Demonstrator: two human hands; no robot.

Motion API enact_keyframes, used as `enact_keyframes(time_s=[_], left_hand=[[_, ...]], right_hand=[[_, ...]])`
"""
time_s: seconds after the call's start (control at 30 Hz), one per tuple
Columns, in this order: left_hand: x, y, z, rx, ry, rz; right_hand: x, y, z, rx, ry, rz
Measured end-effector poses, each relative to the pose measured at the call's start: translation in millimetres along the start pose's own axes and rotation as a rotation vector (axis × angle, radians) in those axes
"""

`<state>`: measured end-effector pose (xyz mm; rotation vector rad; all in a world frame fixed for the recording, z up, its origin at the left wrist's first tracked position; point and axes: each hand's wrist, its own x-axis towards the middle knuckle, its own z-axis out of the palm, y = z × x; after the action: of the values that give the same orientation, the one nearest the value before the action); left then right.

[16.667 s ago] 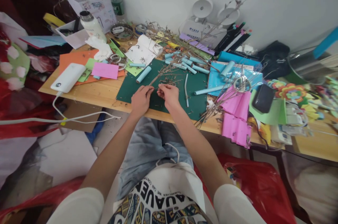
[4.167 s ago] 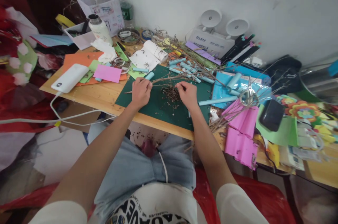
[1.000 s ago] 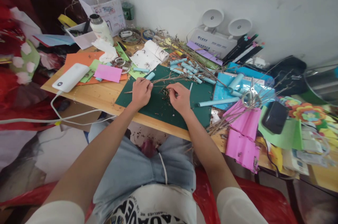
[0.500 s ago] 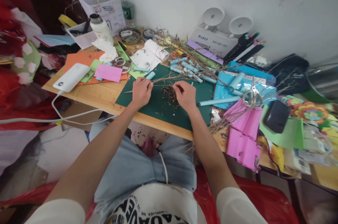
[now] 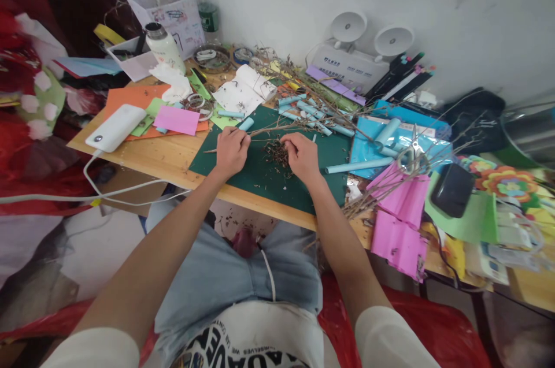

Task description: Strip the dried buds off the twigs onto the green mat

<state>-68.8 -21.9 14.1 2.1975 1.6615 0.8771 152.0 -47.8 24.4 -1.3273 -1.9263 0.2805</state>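
My left hand [image 5: 232,151] is closed around a dry twig [image 5: 264,129] above the dark green cutting mat [image 5: 255,176]. The twig's thick end pokes out left of the fist, and thin branches run off to the right. Over a small heap of brown dry leaf bits [image 5: 276,152], my right hand [image 5: 302,154] has thumb and fingers pinched together. What sits between those fingertips is too small to make out. A rolled light-blue paper tube [image 5: 247,124] lies just beyond my left fist.
More blue paper tubes [image 5: 312,111] and long dry branches cover the back of the mat. Scissors [image 5: 415,145] rest on a blue packet [image 5: 364,145] at right. A white power bank [image 5: 115,127], a bottle [image 5: 165,47] and coloured paper lie left. A white router [image 5: 349,64] stands behind.
My right hand has shifted slightly left over the leaf heap, still pinched. My left hand keeps its grip on the twig almost unmoved.
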Motion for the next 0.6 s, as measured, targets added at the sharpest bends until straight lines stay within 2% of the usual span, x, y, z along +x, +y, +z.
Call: enact_keyframes(time_s=[0.3,0.43,0.6], left_hand=[[0.1,-0.8,0.9,0.0,0.015,0.007],[0.2,-2.8,2.1,0.003,0.006,0.0],[-0.2,-3.1,2.9,0.01,0.007,0.023]], right_hand=[[-1.1,-12.1,-1.5,-0.162,0.11,0.045],[1.8,-15.5,-2.1,-0.202,0.12,0.071],[11.6,-23.3,-8.7,-0.121,0.022,0.052]])
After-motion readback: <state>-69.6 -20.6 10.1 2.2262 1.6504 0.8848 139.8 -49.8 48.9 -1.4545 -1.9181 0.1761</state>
